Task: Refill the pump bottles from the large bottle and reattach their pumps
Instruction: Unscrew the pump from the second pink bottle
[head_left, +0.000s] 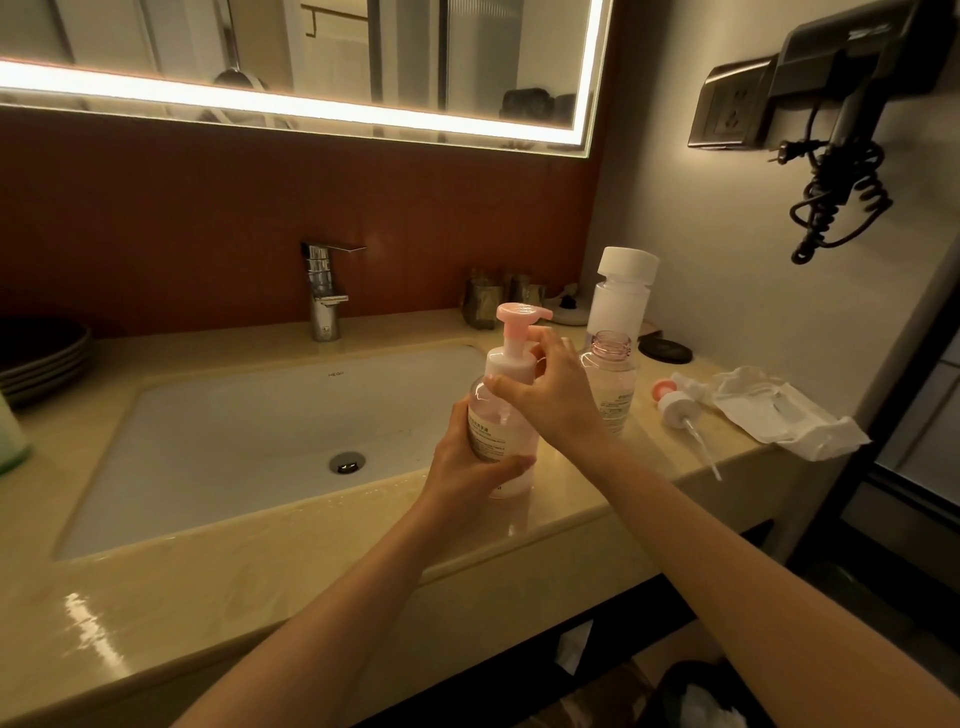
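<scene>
We are in a bathroom, and its fittings suggest a hotel. A white undermount basin (234, 441) with a metal drain (347, 462) is sunk into a glossy beige stone counter (260, 561). A chrome mixer tap (324, 296) stands at the counter's back edge behind it. Above hangs a mirror (311, 62) bordered by a glowing light strip. On the right wall we see a mounted hair dryer (852, 62), its coiled cord (841, 202) dangling beside a socket plate (727, 109). Drinking glasses (483, 304) stand at the back edge. Toiletries, a pump bottle (504, 358) and a large bottle (621, 296), stand right of the basin.
</scene>
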